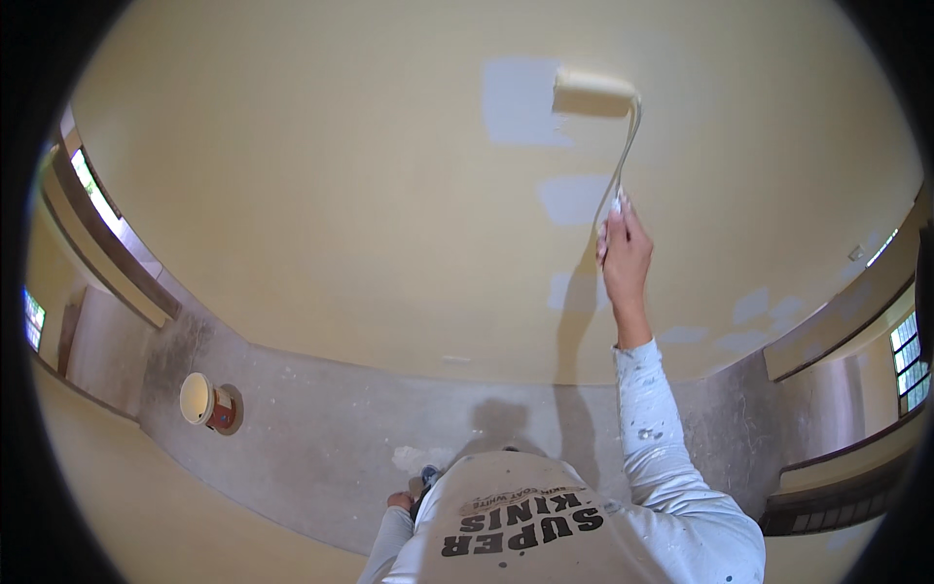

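Note:
My right hand [628, 248] is raised and closed round the handle of a paint roller [593, 94]. The roller's pale yellow cover lies against the yellow wall [341, 195], at the right edge of a whitish patch [520, 102]. Below it, two more whitish patches show near the roller's wire frame and my hand. My left hand [400, 500] hangs low beside my body, near my leg; it is small here and its fingers cannot be made out. Both arms wear light, paint-spotted sleeves.
A paint bucket [197, 399] with a cream inside and a reddish side stands on the grey concrete floor [321, 428] at the left. More whitish patches [751, 305] mark the wall at the lower right. Openings and barred windows [910, 360] lie at both sides.

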### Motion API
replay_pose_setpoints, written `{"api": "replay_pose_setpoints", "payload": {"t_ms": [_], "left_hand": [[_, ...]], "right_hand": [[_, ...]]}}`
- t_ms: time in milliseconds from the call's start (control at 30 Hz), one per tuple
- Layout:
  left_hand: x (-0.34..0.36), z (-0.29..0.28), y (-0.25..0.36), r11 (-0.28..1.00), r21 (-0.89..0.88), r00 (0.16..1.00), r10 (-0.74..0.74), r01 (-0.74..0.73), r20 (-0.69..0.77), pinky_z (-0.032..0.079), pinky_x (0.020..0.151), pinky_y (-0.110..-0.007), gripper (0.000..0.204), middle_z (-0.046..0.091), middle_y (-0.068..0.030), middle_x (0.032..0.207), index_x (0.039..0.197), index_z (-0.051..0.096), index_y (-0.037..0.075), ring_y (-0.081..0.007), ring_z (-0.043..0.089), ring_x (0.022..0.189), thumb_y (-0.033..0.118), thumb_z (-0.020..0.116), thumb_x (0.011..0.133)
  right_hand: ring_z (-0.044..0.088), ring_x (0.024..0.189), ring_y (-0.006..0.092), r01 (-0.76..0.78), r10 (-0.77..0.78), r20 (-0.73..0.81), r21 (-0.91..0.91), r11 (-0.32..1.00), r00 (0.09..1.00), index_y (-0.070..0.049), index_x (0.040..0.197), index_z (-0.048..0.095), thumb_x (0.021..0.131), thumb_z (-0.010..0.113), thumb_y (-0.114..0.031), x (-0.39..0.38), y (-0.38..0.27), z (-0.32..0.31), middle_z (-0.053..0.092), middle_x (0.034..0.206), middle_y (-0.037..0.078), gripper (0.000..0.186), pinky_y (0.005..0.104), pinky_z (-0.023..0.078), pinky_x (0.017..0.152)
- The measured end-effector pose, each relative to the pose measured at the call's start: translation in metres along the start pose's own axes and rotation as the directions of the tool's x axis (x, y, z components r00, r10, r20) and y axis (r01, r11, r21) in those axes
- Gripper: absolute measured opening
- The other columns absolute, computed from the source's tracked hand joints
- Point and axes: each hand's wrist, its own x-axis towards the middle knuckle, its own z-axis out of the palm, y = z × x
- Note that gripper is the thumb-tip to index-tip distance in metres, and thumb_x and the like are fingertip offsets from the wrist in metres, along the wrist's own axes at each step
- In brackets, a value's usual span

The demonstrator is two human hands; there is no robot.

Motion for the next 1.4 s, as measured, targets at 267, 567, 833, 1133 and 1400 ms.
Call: {"api": "replay_pose_setpoints", "payload": {"t_ms": [267, 567, 833, 1133, 1400], "left_hand": [[0.0, 0.003, -0.006, 0.987, 0.134, 0.996, 0.083, -0.084, 0.013, 0.056, 0.085, -0.041, 0.023, 0.077, -0.0126, 0.099, 0.093, 0.079, 0.013, -0.0306, 0.072, 0.093, 0.028, 0.064, 0.083], [-0.016, -0.017, 0.016, 0.646, -0.671, 0.911, -0.398, 0.364, 0.11, 0.056, 0.084, -0.041, 0.036, 0.075, -0.0151, 0.098, 0.098, 0.074, 0.009, -0.0273, 0.072, 0.091, 0.039, 0.055, 0.092], [0.0, -0.001, -0.014, 0.96, -0.261, 0.994, -0.108, 0.101, -0.014, 0.056, 0.086, -0.042, 0.024, 0.076, -0.0164, 0.103, 0.101, 0.077, 0.004, -0.0327, 0.072, 0.094, 0.014, 0.067, 0.082], [-0.014, -0.027, -0.004, 0.847, 0.512, 0.989, 0.097, -0.139, 0.109, 0.057, 0.085, -0.04, 0.016, 0.076, -0.0124, 0.097, 0.089, 0.077, 0.011, -0.0246, 0.073, 0.093, 0.021, 0.068, 0.08], [-0.009, -0.002, -0.038, 0.978, -0.205, 0.996, -0.047, 0.03, -0.077, 0.056, 0.088, -0.037, 0.023, 0.076, -0.0175, 0.102, 0.098, 0.077, 0.001, -0.0304, 0.072, 0.095, 0.014, 0.067, 0.081]], "right_hand": [[0.046, 0.058, 0.0042, -0.059, 0.059, 0.026, -0.01, 0.998, 0.998, 0.001, 0.145, 0.052, 0.108, 0.05, -0.019, -0.046, 0.055, -0.003, 0.052, 0.077, -0.001, 0.042, 0.0214, 0.04, 0.048], [0.045, 0.059, 0.0043, 0.034, -0.034, 0.029, 0.0, 0.999, 0.999, 0.001, 0.144, 0.054, 0.108, 0.051, -0.02, 0.0, -0.006, 0.024, 0.051, 0.076, -0.002, 0.041, 0.0219, 0.039, 0.05], [0.046, 0.057, 0.0039, -0.039, 0.04, 0.036, -0.016, 0.999, 0.999, -0.001, 0.146, 0.052, 0.108, 0.05, -0.02, -0.06, 0.048, 0.024, 0.051, 0.074, -0.002, 0.042, 0.0212, 0.038, 0.047], [0.044, 0.063, 0.0046, 0.071, -0.07, 0.027, -0.018, 0.997, 0.997, 0.002, 0.143, 0.054, 0.108, 0.051, -0.02, -0.015, -0.011, 0.054, 0.05, 0.078, -0.002, 0.041, 0.0221, 0.04, 0.054], [0.044, 0.064, 0.005, -0.039, 0.039, 0.037, 0.021, 0.999, 0.999, 0.004, 0.143, 0.053, 0.108, 0.051, -0.019, -0.067, 0.03, 0.06, 0.05, 0.078, -0.002, 0.042, 0.0224, 0.04, 0.055]]}}
